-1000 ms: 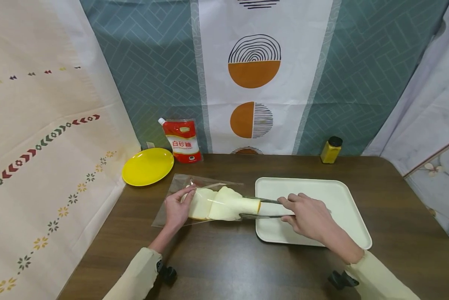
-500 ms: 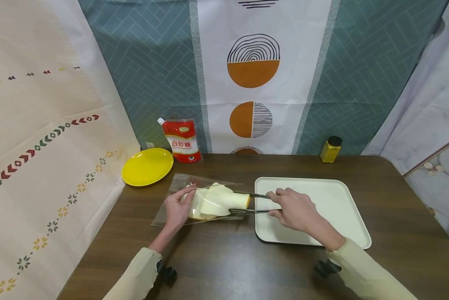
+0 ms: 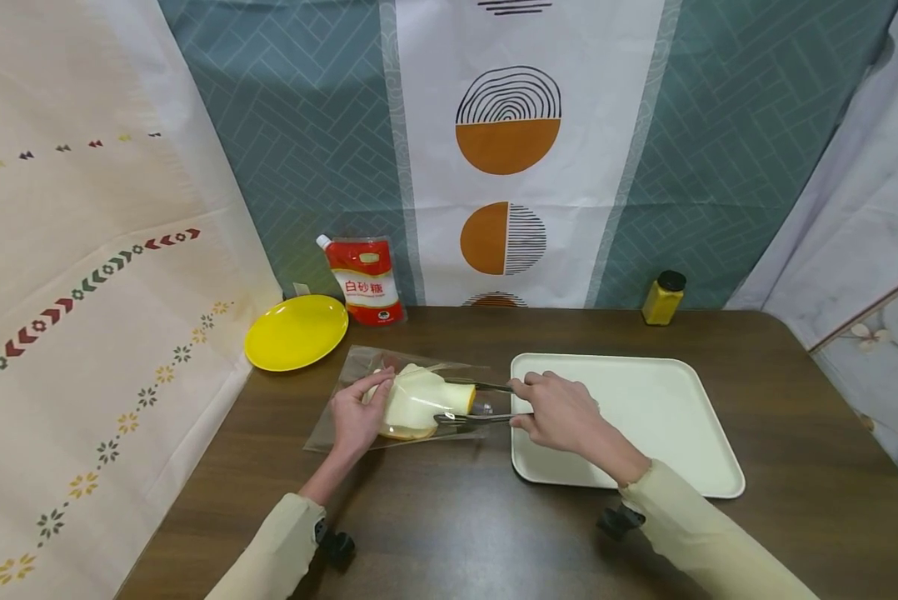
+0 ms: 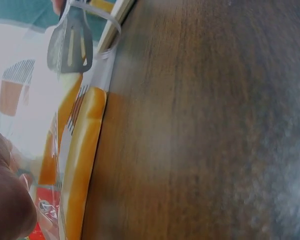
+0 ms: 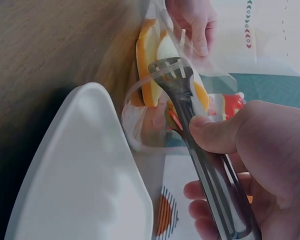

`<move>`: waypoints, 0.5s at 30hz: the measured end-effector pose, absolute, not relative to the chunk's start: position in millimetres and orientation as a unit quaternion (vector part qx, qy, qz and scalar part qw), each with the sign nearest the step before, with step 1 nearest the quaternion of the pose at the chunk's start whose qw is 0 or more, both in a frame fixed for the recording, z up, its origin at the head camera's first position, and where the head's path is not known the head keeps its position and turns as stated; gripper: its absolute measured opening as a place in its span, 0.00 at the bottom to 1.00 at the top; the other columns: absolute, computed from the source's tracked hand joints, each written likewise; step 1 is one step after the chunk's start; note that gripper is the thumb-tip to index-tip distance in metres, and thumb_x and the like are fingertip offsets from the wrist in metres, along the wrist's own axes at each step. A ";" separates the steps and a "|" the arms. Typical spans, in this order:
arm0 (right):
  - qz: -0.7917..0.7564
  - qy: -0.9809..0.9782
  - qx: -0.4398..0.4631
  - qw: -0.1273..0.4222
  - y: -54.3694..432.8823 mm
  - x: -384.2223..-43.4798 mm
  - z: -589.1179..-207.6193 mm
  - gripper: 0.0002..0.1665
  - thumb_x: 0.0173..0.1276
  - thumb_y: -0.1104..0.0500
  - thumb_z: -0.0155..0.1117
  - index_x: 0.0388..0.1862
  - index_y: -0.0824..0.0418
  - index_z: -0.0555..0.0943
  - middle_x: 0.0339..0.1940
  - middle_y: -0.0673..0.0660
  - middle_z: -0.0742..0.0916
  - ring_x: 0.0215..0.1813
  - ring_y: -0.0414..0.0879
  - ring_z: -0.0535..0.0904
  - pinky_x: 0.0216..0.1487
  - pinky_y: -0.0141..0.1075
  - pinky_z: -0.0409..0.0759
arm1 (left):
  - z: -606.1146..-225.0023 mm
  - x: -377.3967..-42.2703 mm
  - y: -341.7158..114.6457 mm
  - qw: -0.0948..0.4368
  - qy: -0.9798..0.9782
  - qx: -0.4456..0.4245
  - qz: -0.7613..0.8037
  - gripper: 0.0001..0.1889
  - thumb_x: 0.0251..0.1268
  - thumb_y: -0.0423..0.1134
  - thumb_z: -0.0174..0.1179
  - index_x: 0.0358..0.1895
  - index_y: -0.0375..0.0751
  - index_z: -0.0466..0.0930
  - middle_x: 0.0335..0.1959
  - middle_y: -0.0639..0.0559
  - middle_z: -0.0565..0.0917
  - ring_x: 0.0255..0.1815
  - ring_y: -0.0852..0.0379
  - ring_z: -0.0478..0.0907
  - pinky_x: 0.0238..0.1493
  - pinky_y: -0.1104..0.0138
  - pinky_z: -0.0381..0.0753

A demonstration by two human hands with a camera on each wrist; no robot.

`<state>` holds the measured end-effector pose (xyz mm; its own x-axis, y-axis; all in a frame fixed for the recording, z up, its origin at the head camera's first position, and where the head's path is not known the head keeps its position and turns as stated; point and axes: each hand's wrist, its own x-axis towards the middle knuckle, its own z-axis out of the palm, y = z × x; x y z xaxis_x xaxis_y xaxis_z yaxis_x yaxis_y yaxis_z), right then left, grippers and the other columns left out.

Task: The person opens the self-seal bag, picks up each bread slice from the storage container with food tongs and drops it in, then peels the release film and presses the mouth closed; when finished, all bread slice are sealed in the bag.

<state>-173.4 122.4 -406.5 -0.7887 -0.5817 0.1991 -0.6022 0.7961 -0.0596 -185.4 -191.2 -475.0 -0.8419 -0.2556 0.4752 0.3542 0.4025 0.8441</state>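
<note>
My left hand point(image 3: 359, 417) pinches the upper layer of a clear plastic bag point(image 3: 327, 432) that lies on the table. My right hand point(image 3: 565, 417) grips metal tongs point(image 5: 210, 165), whose ends reach inside the bag's mouth. Between the tong ends a slice of bread point(image 3: 422, 396) is squeezed and bent, pale on top with an orange-brown crust. A second bread slice point(image 4: 87, 155) lies flat in the bag under it. In the left wrist view a slotted tong end point(image 4: 72, 47) shows through the plastic. The held slice covers most of the lower one in the head view.
A white tray point(image 3: 644, 417) lies to the right, under my right hand. At the back left are a yellow plate point(image 3: 296, 333) and a red sugar pouch point(image 3: 365, 279). A yellow jar with a black lid point(image 3: 663, 298) stands at the back right.
My right hand and the tongs have moved left, carrying the bread slice deeper into the bag over the lower slice. My left hand stays in place on the bag.
</note>
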 end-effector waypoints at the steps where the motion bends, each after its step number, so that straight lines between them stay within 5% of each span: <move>1: 0.061 -0.944 0.312 0.083 120.6 -174.0 -406.9 0.29 0.61 0.46 0.75 0.58 0.58 0.83 0.35 0.51 0.81 0.30 0.48 0.74 0.13 0.37 0.65 | -475.3 -185.4 -191.1 0.281 -0.789 -0.033 -0.546 0.06 0.62 0.26 0.68 0.41 0.30 0.89 0.43 0.44 0.88 0.51 0.47 0.85 0.55 0.79 0.73; 15: 0.079 -0.950 0.298 0.053 95.4 -179.7 -405.9 0.30 0.62 0.45 0.74 0.59 0.56 0.82 0.38 0.52 0.83 0.35 0.51 0.79 0.16 0.43 0.72 | -475.5 -186.2 -189.3 0.302 -0.776 -0.057 -0.550 0.06 0.60 0.24 0.69 0.39 0.30 0.89 0.43 0.41 0.88 0.50 0.43 0.85 0.53 0.80 0.72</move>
<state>-179.7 95.4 -405.9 -0.8172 -0.5572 0.1470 -0.5739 0.8102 -0.1193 -186.2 -189.3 -475.5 -0.8113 -0.2441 0.5312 0.4203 0.3880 0.8203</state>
